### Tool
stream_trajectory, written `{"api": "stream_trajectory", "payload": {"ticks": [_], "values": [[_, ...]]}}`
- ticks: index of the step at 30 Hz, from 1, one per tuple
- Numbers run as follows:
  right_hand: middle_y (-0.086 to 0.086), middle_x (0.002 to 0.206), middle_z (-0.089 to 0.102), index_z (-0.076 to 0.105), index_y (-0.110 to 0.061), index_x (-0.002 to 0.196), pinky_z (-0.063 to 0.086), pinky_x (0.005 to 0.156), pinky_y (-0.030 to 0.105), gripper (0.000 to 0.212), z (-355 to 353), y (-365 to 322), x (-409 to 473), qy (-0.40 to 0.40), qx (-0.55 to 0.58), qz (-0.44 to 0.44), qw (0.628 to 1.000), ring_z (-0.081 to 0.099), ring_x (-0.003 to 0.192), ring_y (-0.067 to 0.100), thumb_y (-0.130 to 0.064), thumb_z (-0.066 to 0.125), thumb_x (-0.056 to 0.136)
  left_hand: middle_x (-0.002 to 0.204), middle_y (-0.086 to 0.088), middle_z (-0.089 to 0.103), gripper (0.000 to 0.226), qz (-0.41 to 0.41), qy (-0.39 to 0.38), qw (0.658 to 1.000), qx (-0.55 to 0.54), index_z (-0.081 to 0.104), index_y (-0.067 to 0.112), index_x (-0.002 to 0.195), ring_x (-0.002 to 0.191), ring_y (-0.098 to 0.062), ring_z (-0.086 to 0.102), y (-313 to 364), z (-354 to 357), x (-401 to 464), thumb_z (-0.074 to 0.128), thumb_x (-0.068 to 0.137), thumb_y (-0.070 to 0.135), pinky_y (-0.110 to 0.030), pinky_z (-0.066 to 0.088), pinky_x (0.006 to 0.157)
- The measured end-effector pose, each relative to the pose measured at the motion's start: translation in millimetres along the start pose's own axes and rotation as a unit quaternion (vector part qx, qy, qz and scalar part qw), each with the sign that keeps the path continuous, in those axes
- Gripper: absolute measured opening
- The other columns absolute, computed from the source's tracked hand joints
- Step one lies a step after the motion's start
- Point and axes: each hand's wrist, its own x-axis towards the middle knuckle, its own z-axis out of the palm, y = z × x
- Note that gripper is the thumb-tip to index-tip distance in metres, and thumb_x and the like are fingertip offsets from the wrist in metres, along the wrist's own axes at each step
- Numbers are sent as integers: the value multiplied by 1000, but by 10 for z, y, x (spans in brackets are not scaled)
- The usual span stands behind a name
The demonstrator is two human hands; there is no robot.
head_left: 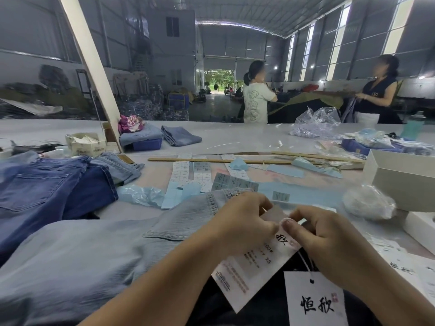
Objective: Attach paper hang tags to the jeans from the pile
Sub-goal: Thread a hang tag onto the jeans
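Both hands meet over the waistband of the pale light-blue denim jeans (pixel 98 250) spread across the near table: left hand (pixel 244 222) curled, fingers pinching the top edge of a white printed paper hang tag (pixel 249 271); right hand (pixel 322 234) pinching the same tag's top corner and a thin white string loop (pixel 285 219) at the thumb. String (pixel 305 263) runs down to a second white paper tag with black brush characters (pixel 315 302), lying lower right, partly overlapping the first. Whether the loop is threaded through the jeans is hard to tell, hands cover it. Darker blue jeans pile (pixel 47 184) sits left, touching the pale pair. Strips of small white label stickers (pixel 188 175) lie beyond the hands, white cardboard box (pixel 400 180) at right.
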Motion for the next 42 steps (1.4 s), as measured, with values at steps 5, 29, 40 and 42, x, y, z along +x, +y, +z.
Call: {"api": "stream_trajectory", "payload": {"ticks": [5,29,40,42], "values": [[0,60,62,55,-17,64,36,47,30,40,-8,-43,-2,25,1,-14,1000,49,45,9,-45,52,92,75,11,64,13,-14,10,999,35,63,26,84,66,-5,62,98,-1,-17,58,94,32,-20,44,53],[3,53,56,57,-15,62,29,44,20,17,28,-30,-229,40,-9,12,999,42,43,6,-21,58,77,86,8,68,6,-93,-72,993,2,68,31,85,83,-10,65,97,3,154,71,85,26,-26,53,71],[0,58,59,57,-16,66,37,46,26,16,47,-42,-197,11,-59,42,997,53,51,14,-27,52,76,74,11,67,7,-84,-67,989,-104,69,32,81,69,-10,67,54,-24,117,72,87,29,-27,58,71],[-1,59,58,55,-17,67,37,47,27,15,52,-48,-186,9,-64,41,997,52,51,14,-28,51,76,76,10,67,8,-85,-64,988,-113,69,33,81,69,-11,68,53,-17,109,73,87,31,-29,59,72]]}}
